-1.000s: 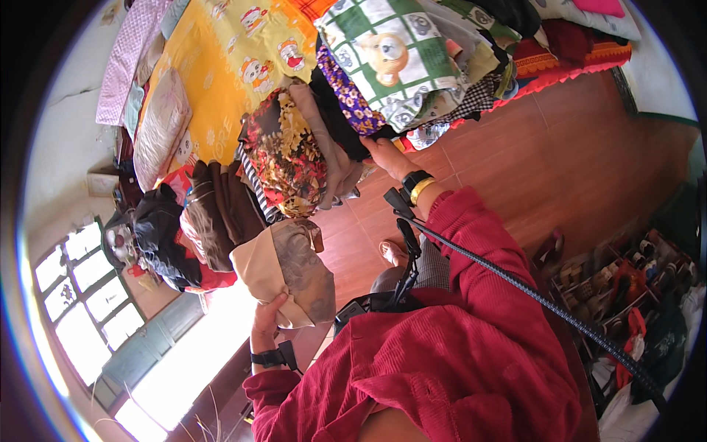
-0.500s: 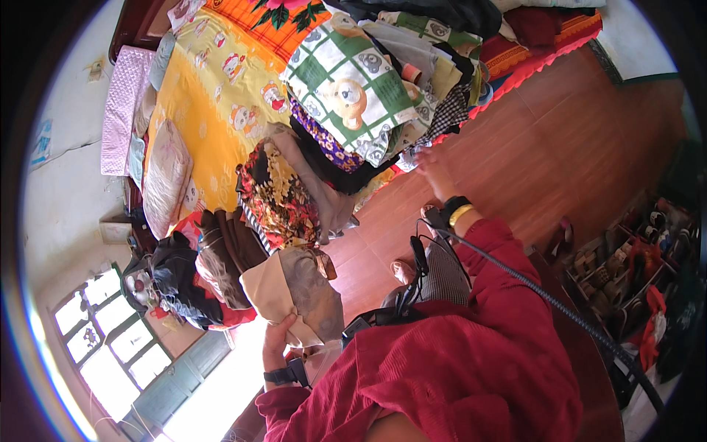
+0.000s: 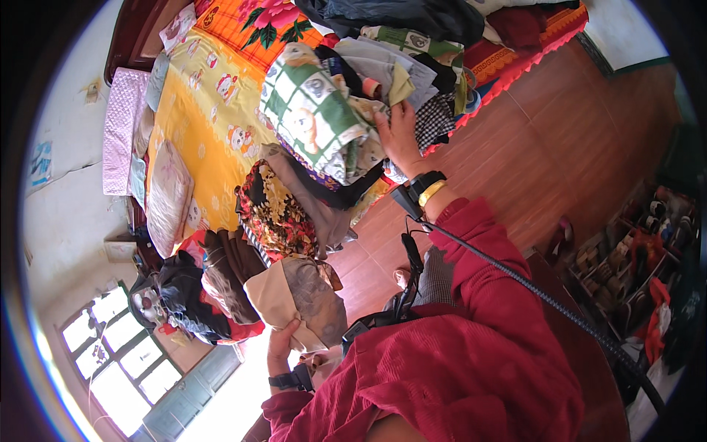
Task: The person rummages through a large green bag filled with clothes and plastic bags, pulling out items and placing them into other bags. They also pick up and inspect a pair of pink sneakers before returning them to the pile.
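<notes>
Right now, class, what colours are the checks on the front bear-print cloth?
Green and white; the bear-print cloth shows best in the head view.

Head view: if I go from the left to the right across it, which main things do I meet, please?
Pink quilted cloth, pale pillow, folded beige-and-grey cloth, right hand, racked shoes.

On the bed [image 3: 188,132] lies a pale pillow [image 3: 169,193], with a paned window [image 3: 118,359] to the bed's lower left and shoes [image 3: 589,259] lower right.
</notes>
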